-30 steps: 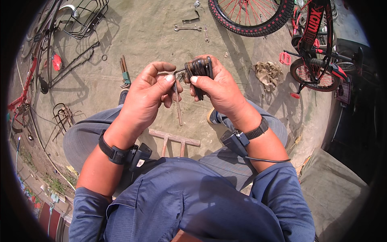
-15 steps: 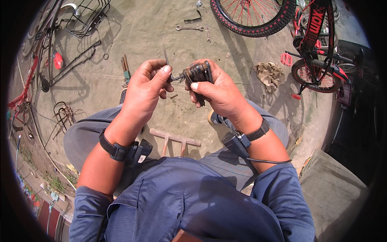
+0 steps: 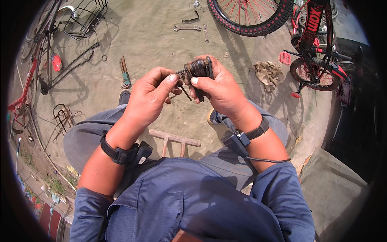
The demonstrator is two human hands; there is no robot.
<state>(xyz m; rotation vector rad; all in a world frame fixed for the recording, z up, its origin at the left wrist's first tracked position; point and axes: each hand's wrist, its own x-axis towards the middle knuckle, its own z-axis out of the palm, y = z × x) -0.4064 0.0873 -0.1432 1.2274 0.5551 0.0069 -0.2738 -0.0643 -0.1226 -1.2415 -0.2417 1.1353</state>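
Raised between my knees, my right hand [image 3: 221,88] is closed around a bundle of dark hex keys [image 3: 198,69], the thumb pressed on its near side. Several bent rods lie close together in it. My left hand [image 3: 153,92] meets it from the left, thumb and fingers pinching a thin dark hex key [image 3: 186,93] at the bundle's left end. That key's free end points down and to the right. Whether it is still joined to the bundle is hidden by my fingertips.
Green-handled pliers [image 3: 125,74] lie beyond my left foot. Farther off are an open-end wrench [image 3: 187,28] and a bicycle wheel [image 3: 250,30]. A crumpled rag [image 3: 268,75] and a bicycle [image 3: 316,44] are at right, a chain [image 3: 76,62] at left. A wooden stool [image 3: 174,137] stands between my legs.
The thin hex key in my left fingers pointed up before; now it points down. My left hand has moved slightly right and closer to the bundle. My right hand keeps its hold.
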